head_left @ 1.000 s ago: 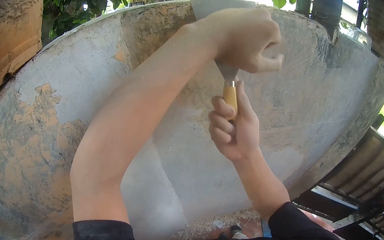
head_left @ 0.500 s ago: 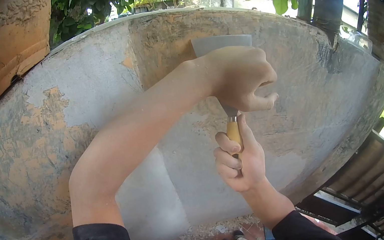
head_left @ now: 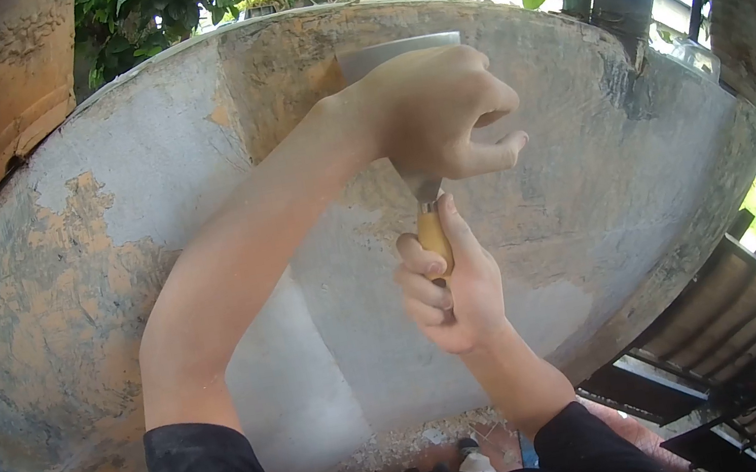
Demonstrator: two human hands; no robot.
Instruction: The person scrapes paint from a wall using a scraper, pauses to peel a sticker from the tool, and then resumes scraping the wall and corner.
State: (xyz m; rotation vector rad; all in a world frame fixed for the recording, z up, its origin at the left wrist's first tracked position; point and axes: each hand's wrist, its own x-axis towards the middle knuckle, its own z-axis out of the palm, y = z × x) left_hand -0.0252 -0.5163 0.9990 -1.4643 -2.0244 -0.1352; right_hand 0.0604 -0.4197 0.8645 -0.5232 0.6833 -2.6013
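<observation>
Now the right hand grips the scraper by its wooden handle while the left hand, closed, presses its blade flat on the concrete wall; mid-scrape, the next stroke likely needs steady pressure.

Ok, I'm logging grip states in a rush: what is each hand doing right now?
Left hand: closed, pressing on the scraper blade.
Right hand: closed around the scraper's wooden handle.

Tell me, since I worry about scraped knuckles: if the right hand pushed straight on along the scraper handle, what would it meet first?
Most likely the left hand, pressed on the scraper blade just above the right hand. Beyond it lies the concrete wall; depth is hard to judge.
</observation>
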